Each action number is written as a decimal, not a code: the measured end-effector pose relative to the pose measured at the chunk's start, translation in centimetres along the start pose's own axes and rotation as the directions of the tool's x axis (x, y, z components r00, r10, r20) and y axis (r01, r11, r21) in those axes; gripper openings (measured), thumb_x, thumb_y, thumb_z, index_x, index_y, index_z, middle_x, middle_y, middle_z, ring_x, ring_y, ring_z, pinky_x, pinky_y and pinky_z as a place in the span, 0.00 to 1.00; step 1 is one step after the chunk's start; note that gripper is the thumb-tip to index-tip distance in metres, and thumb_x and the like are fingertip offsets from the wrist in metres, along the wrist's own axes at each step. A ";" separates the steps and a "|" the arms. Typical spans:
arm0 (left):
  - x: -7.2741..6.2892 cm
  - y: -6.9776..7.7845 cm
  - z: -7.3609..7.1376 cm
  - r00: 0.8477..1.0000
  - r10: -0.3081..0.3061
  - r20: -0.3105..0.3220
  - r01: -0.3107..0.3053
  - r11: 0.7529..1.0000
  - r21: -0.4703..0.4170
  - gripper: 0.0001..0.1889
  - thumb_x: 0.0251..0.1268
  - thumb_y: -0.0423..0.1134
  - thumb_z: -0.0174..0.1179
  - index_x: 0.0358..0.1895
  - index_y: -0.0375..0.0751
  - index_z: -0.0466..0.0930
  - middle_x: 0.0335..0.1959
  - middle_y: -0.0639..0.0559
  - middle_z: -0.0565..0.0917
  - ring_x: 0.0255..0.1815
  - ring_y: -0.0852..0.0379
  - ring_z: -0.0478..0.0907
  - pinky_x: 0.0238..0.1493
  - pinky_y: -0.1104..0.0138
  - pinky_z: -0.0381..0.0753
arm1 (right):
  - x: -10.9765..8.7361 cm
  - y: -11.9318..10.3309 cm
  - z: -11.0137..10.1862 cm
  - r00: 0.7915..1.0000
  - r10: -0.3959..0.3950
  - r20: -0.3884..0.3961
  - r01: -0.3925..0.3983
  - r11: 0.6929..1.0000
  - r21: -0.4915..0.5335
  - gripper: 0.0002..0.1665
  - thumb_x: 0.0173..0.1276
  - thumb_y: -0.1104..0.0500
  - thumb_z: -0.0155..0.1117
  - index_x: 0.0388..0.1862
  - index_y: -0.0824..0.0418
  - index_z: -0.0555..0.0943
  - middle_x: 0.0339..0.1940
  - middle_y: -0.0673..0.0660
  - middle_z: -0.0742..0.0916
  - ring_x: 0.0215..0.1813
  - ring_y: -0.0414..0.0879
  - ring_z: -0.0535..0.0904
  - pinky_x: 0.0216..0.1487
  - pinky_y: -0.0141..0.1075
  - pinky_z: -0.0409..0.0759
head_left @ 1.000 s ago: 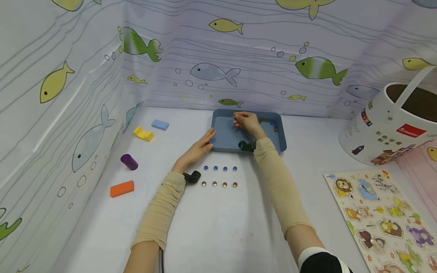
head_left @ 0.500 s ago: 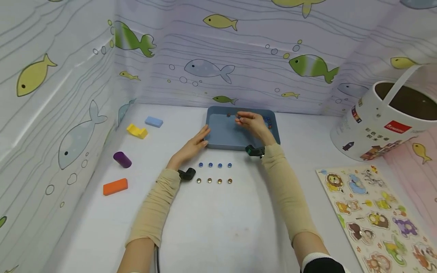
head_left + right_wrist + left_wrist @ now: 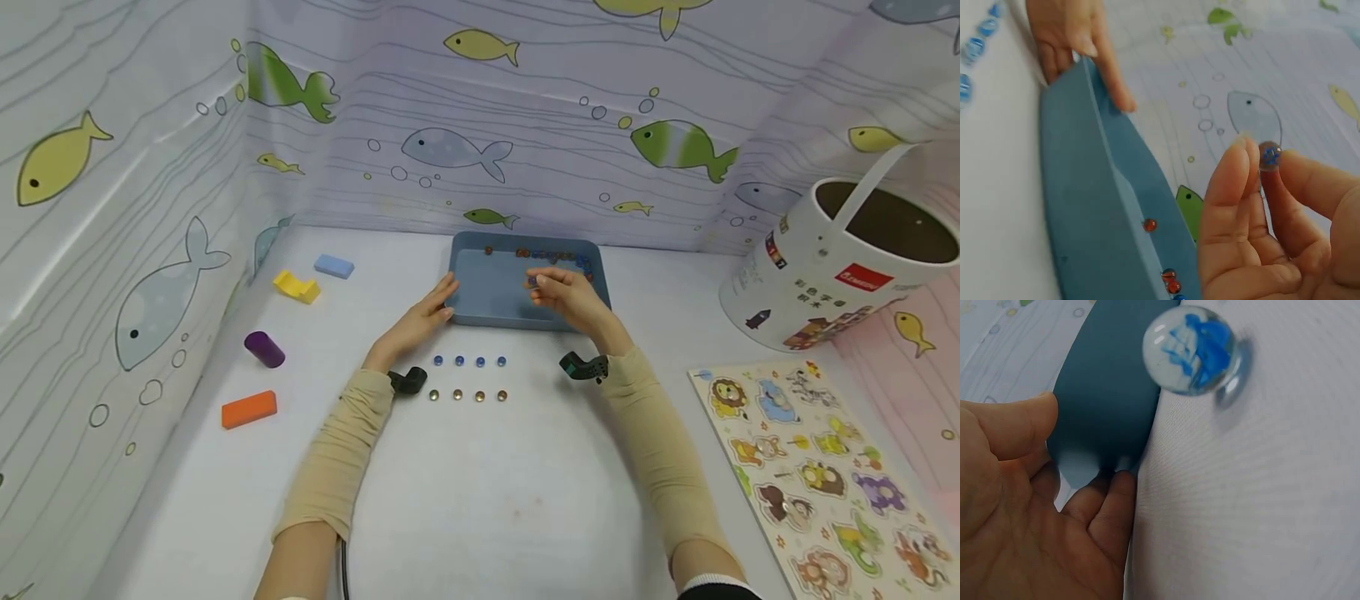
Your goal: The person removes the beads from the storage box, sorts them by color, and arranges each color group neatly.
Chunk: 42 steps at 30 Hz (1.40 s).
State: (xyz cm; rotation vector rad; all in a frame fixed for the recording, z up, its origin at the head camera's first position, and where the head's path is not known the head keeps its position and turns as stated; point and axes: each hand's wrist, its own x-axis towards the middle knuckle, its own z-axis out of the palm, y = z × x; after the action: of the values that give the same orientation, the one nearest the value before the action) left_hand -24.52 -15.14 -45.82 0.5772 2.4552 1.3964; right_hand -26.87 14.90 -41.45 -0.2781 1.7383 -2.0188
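Blue-flecked marble [image 3: 533, 282], in the head view, is pinched between thumb and fingers of the right hand [image 3: 573, 302], seemingly over the tray [image 3: 487, 287]; the hands are apart, the left hand [image 3: 412, 327] with fingers extended at the tray's left end; blue marbles [image 3: 481, 362] and amber marbles [image 3: 480, 396] line the worktop [image 3: 480, 500] in two rows; in the left wrist view, fingertips touch the tray; in the right wrist view, reddish marbles [image 3: 1150, 225] lie inside it.
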 end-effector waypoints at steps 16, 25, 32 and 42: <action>0.0 -0.6 -0.5 1.000 -0.001 -0.001 0.001 1.000 -0.010 0.30 0.79 0.39 0.41 0.78 0.41 0.45 0.81 0.51 0.37 0.82 0.48 0.35 0.81 0.52 0.39 | -4.7 4.4 0.4 0.985 0.077 0.153 -0.011 0.920 -0.391 0.20 0.69 0.65 0.59 0.57 0.73 0.75 0.38 0.51 0.83 0.27 0.39 0.72 0.27 0.29 0.72; -0.1 -0.4 -0.3 1.000 -0.001 0.005 0.002 1.000 -0.029 0.30 0.78 0.39 0.42 0.78 0.42 0.46 0.81 0.52 0.38 0.82 0.48 0.35 0.81 0.53 0.39 | -4.2 6.1 1.3 0.989 0.044 0.143 0.031 0.876 -0.481 0.22 0.62 0.70 0.65 0.56 0.66 0.77 0.42 0.56 0.80 0.20 0.37 0.63 0.22 0.27 0.64; -0.1 -0.2 -0.2 1.000 -0.006 0.007 0.006 1.000 -0.020 0.30 0.79 0.39 0.42 0.78 0.41 0.45 0.81 0.52 0.37 0.82 0.48 0.34 0.81 0.52 0.37 | -4.0 6.4 2.0 0.993 0.026 0.112 0.047 0.793 -0.607 0.18 0.61 0.69 0.67 0.52 0.62 0.81 0.42 0.57 0.81 0.21 0.38 0.63 0.23 0.26 0.63; 0.1 -0.2 -0.1 1.000 -0.010 0.007 0.010 1.000 -0.010 0.30 0.79 0.39 0.42 0.78 0.41 0.45 0.81 0.51 0.37 0.81 0.47 0.34 0.80 0.50 0.37 | -4.1 6.4 2.1 0.992 0.044 0.116 0.037 0.786 -0.618 0.18 0.61 0.69 0.67 0.52 0.62 0.81 0.42 0.58 0.81 0.20 0.38 0.65 0.20 0.28 0.66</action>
State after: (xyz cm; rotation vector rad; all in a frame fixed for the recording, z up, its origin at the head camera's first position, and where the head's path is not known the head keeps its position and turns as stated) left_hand -24.68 -15.29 -45.96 0.5655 2.4409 1.4006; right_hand -20.97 14.32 -46.67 -0.5924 2.2679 -1.3197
